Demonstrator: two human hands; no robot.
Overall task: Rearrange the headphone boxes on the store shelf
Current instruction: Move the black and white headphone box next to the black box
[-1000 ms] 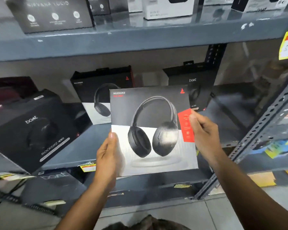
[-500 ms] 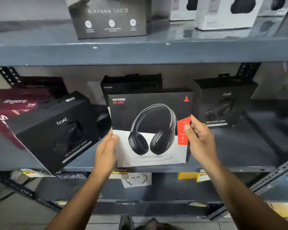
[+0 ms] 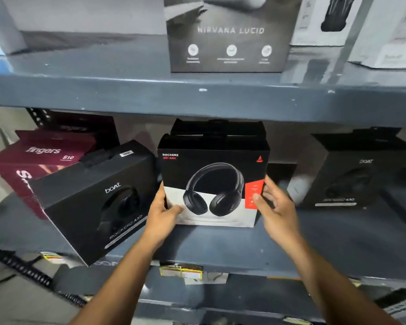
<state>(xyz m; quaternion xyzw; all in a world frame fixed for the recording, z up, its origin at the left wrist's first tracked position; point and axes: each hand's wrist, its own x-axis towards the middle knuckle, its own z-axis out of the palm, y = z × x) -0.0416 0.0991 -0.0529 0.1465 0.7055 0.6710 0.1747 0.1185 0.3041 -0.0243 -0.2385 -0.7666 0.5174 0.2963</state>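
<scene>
A Rockerz headphone box (image 3: 211,174), black on top and white below with a red side label, stands upright on the middle grey shelf (image 3: 338,242). My left hand (image 3: 162,214) grips its lower left edge, thumb on the front. My right hand (image 3: 277,207) pinches the right edge at the red label, fingers loose and blurred. Directly behind it stands a similar black box (image 3: 217,129), mostly hidden.
A tilted black boat Rockerz 430 box (image 3: 96,200) leans close on the left, overhanging the shelf edge. Behind it lie maroon Fingers boxes (image 3: 42,153). Another black boat box (image 3: 352,174) stands to the right. The upper shelf (image 3: 150,95) carries a Nirvana Lucid box (image 3: 227,43).
Both hands carried the Rockerz box from in front of the shelf forward onto the middle shelf, in front of the matching box. It now stands on the shelf surface.
</scene>
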